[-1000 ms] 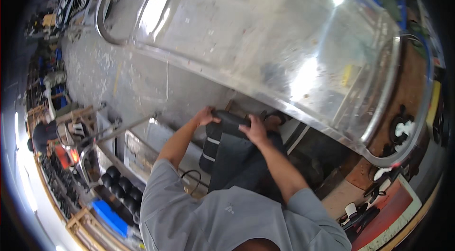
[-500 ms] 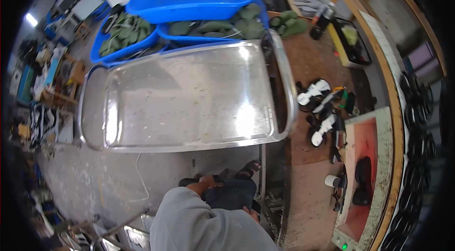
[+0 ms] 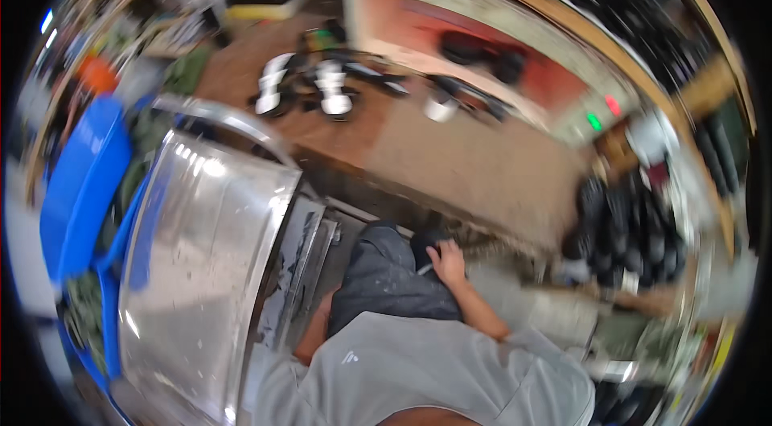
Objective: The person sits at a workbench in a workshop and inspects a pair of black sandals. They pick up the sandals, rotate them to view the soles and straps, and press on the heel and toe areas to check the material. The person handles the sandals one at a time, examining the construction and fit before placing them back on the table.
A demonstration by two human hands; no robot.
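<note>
My right hand (image 3: 449, 260) lies on my right knee over dark trousers (image 3: 386, 285), its fingers apart and nothing seen in them. My left forearm (image 3: 315, 329) runs down beside my left thigh; the left hand's fingers are hidden there. To my left stands a metal tray trolley (image 3: 209, 225) with a scratched, shiny top and a curved rail. Ahead is a brown workbench (image 3: 466, 164). On it lie two white-topped, dark-edged shoe parts (image 3: 332, 88) and a small white cup-like thing (image 3: 440, 110).
A box with a red-lit inside (image 3: 547, 84) holds dark shoe-like pieces (image 3: 474, 54) at the bench's back. Black shoes (image 3: 627, 229) are heaped at the right. Blue tubs (image 3: 84, 185) with green pieces stand at the far left. A yellow-edged tray (image 3: 261, 8) sits farther back.
My view has swung to the right, so the trolley and tubs now stand at the left and the bench ahead. My left hand has dropped out of sight beside my thigh; my right hand now shows on my knee.
</note>
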